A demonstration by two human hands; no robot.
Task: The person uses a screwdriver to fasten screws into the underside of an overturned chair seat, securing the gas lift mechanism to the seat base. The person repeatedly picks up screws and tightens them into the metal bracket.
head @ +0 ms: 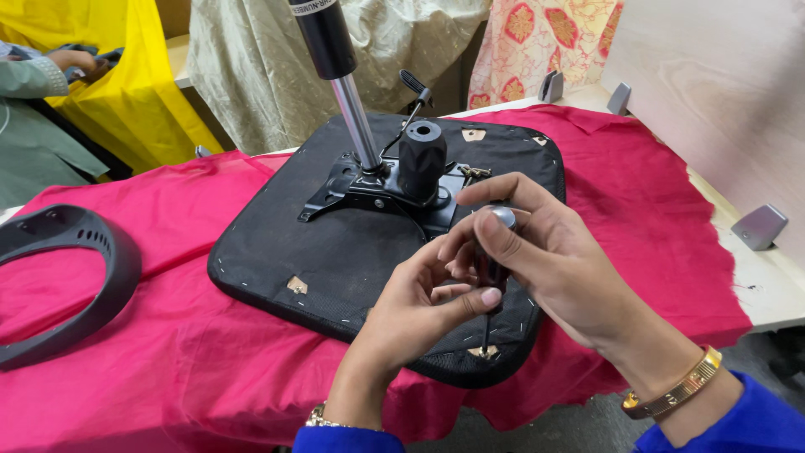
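- The upturned black chair seat [335, 260] lies underside up on a red cloth [168, 352] covering the table [771, 285].
- Both hands grasp a screwdriver [489, 277] standing upright over the seat's near edge, its tip at a small metal fitting [484, 352].
- The left hand [419, 306] clasps the dark handle low down, thumb across it.
- The right hand [537, 252] wraps the handle's silver top, fingers curled over it.
- A black metal mechanism plate [377, 189] sits at the seat's middle, with a gas cylinder [335, 67] rising from it and a black knob [421, 155] beside.
- A curved black plastic part [75, 277] lies on the cloth, well apart to the left.
- Another person's sleeve [29, 80] shows at far left.
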